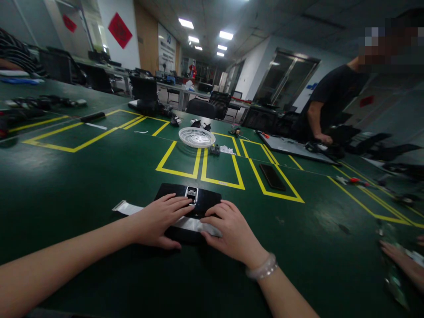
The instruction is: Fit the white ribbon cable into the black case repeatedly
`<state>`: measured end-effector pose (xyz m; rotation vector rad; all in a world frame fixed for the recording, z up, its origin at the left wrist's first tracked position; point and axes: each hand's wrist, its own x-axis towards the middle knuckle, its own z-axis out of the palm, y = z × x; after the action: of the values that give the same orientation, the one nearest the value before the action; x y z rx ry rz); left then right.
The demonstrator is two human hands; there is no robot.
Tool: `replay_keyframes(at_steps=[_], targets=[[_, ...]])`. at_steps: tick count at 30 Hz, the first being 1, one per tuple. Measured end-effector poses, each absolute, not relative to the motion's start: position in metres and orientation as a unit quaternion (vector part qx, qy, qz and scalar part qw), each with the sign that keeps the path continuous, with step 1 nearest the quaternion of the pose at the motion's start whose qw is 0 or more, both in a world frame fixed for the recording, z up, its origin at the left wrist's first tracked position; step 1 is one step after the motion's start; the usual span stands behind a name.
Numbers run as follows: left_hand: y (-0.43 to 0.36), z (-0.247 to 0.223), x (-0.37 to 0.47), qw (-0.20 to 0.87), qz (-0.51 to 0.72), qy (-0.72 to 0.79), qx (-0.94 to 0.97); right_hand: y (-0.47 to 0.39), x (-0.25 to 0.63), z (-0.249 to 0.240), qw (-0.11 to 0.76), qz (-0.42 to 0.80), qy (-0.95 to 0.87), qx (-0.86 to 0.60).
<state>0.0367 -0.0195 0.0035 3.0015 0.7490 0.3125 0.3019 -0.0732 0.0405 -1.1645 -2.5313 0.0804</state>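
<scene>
A glossy black panel with a silver-framed opening lies on the green table near the front, and a pale grey strip runs across it and sticks out to the left. My left hand rests flat on the panel's left part, fingers spread, fingertips beside the framed opening. On the right part, my right hand touches the panel and the strip with its fingers bent and apart. A translucent bracelet is on my right wrist. The palms hide some of the panel.
Beyond the panel, a white round basket stands on the green table marked with yellow tape. A black phone lies to the right. A person in dark clothes leans over a grey board; another person's hand is at the right edge.
</scene>
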Motion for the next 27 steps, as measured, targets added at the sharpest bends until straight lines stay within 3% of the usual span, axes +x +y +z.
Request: replay_keyframes(at_steps=[12,27], targets=[[-0.004,0.017,0.024,0.022,0.117,0.286,0.951,-0.072,0.305,0.039,0.236,-0.009,-0.88,-0.411],[0.083,0.027,-0.148,-0.04,0.061,0.726,0.684,-0.069,0.305,0.033,0.161,0.035,-0.886,-0.434]])
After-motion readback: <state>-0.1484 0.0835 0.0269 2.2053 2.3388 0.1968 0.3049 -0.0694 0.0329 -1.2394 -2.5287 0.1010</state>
